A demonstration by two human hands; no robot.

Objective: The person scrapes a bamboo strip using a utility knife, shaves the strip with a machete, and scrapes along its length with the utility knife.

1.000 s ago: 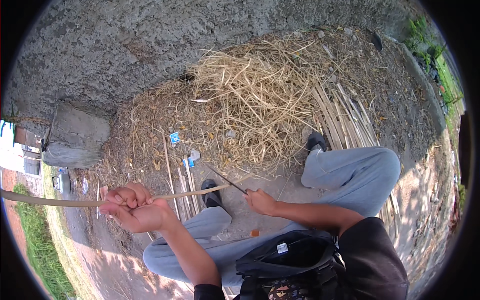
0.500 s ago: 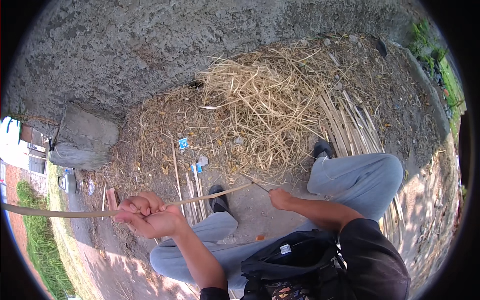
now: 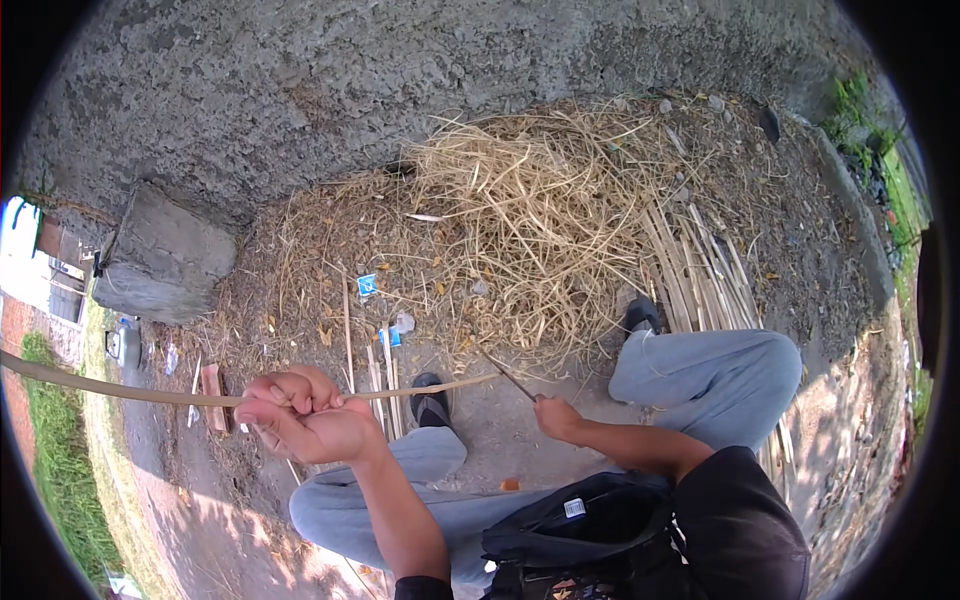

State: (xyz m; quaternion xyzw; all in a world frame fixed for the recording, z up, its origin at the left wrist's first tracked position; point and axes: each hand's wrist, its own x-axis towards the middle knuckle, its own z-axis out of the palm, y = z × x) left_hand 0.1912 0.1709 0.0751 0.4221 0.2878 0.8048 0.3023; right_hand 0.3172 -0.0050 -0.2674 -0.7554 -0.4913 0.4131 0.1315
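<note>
My left hand is closed round a long, thin bamboo strip, palm partly turned up. The strip runs out past the left edge of the view, and its other end reaches toward my right hand. That hand grips a slim dark knife, its handle hidden in the fist. The blade slants up and left, close to the strip's right end; whether they touch I cannot tell. Beyond the blade lies a heap of pale bamboo shavings.
Long split bamboo pieces lie right of the heap, near my right foot. More strips lie beside my left foot. Behind stands a rough grey wall, with a concrete block at left. Small blue packets litter the ground.
The knife has turned and now points more up and left, with more blade showing beyond the strip. My right hand has shifted slightly left. My left hand keeps its hold on the bamboo strip.
</note>
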